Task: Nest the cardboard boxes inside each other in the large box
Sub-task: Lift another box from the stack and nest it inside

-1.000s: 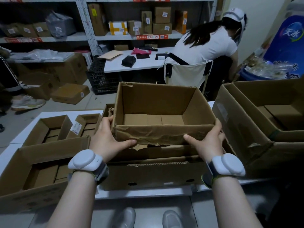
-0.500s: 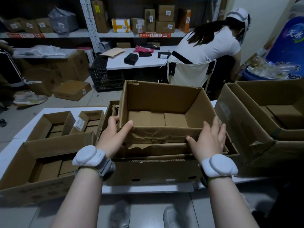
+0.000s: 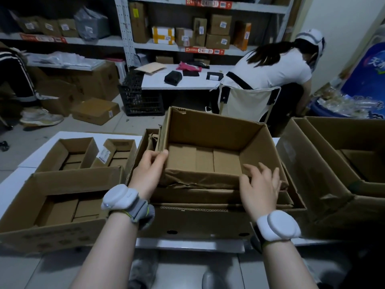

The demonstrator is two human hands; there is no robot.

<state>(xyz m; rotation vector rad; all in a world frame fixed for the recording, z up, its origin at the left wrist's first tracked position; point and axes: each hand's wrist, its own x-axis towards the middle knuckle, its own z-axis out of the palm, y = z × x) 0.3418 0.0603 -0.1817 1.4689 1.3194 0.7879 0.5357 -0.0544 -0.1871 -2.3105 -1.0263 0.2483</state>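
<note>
Pinching the near-left corner of the open cardboard box [image 3: 208,130] with the left hand [image 3: 149,172]; right hand [image 3: 260,184] spread loosely over its near-right corner. Seated upright inside the large box [image 3: 198,224].

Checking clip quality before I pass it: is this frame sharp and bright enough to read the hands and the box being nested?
Head view: dim, flat light, yet the inner box reads clearly; head view: right hand smeared by motion blur, left hand sharper; head view: wide-angle bend in the shelf uprights, lower right corner nearly black.
</note>
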